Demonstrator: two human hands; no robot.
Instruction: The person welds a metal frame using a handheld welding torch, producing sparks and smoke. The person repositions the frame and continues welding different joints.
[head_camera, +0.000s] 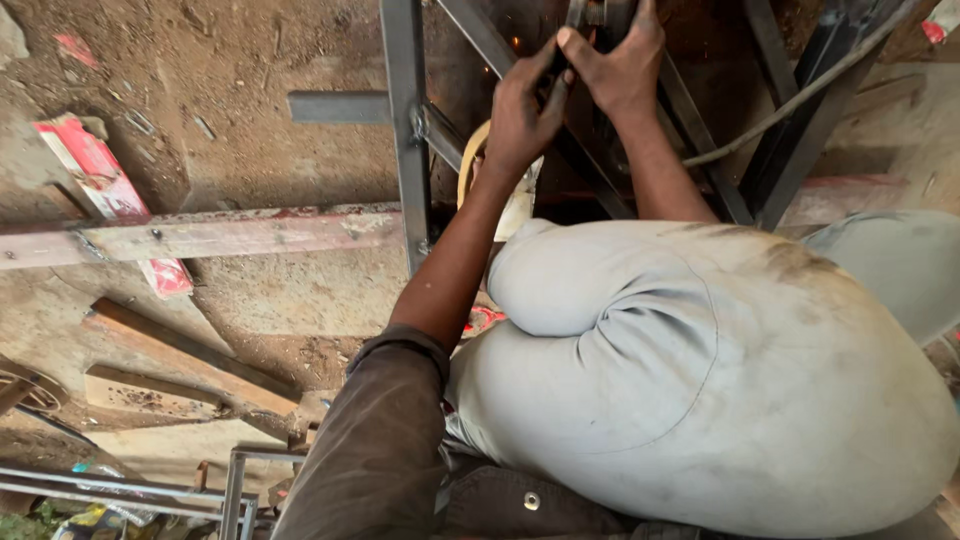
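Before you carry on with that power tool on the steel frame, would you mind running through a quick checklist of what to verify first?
1. Both hands on the tool: ok. Left hand and right hand both grip the dark power tool.
2. Hands protected: not ok. Both are bare, and small sparks show close beside them.
3. Tool's working end in sight: cannot tell. It is cut off at the top edge.
4. Hose clear of the work: not ok. It lies across the frame bars beside the right forearm.
5. Steel frame steady: cannot tell. No clamp is visible.
6. Knee clear of the tool: ok.
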